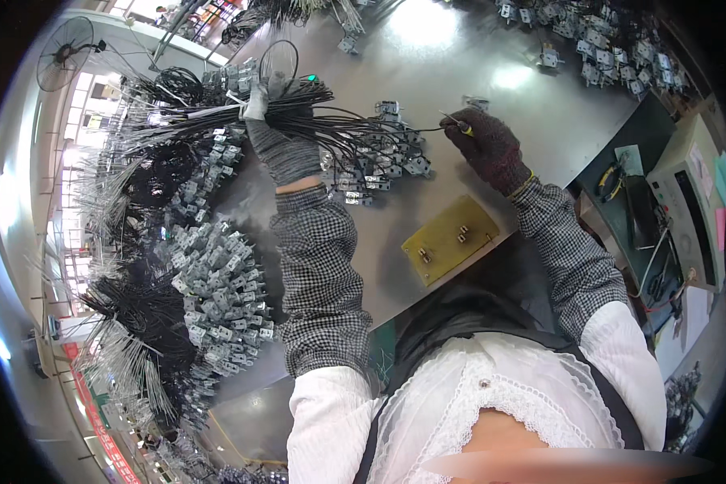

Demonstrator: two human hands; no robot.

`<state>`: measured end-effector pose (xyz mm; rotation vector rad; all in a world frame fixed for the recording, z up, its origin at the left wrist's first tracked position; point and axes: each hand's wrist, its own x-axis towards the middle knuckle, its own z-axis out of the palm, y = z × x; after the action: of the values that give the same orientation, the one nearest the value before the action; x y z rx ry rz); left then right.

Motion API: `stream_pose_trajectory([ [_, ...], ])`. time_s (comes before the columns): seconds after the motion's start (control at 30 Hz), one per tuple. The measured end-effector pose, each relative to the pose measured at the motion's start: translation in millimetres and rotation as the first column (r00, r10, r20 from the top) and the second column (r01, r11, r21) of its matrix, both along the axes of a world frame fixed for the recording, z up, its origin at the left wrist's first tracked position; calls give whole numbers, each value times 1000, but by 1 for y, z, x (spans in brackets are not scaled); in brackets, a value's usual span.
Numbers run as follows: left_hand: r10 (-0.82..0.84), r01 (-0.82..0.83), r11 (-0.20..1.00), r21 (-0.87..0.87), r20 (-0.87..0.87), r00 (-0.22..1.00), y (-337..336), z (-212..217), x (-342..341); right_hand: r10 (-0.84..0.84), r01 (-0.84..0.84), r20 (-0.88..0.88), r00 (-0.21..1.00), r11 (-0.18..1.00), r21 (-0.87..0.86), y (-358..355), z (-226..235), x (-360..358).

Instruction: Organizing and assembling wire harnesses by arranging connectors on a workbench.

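Note:
My left hand [281, 145], in a grey knit glove with pale fingertips, is closed around a thick bundle of black cables [319, 121] above the metal table. Silvery metal brackets [371, 165] lie spread at the right of the bundle, on the tabletop. My right hand [486, 147], in a dark maroon glove, is closed on a small tool with a yellow handle [465, 128] and a thin metal tip. One black cable [418, 130] stretches from the bundle to the right fingertips; whether they grip it I cannot tell.
A yellow plate [448, 242] with small metal fittings lies at the table's near edge. Heaps of bracketed cables [222, 282] fill the left side. More brackets [613, 52] lie at the far right. A light-coloured machine box [686, 206] stands right, beside yellow-handled pliers [611, 181].

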<state>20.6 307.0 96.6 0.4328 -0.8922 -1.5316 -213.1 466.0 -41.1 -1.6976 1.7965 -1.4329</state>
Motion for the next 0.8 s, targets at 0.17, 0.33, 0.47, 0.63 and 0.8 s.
stream_pose_trajectory([
  [0.17, 63, -63, 998, 6, 21, 998, 3, -11, 0, 87, -93, -90, 992, 993, -66, -10, 24, 26],
  [0.33, 77, -77, 997, 2, 91, 993, 23, -4, -14, 192, -225, -284, 939, 970, -89, -24, 61, 57],
  [0.47, 56, -57, 998, 24, 43, 998, 26, -1, -16, 243, -262, -282, 928, 964, -34, -25, 63, 59],
  [0.63, -190, 182, 982, -53, -250, 949, -12, 24, 46, 339, -345, -75, 938, 884, -316, 2, 64, 68],
  [0.8, -71, 62, 960, -272, -23, 997, 47, 94, 71, 334, -346, 378, 863, 938, -40, 49, 49, 37],
])
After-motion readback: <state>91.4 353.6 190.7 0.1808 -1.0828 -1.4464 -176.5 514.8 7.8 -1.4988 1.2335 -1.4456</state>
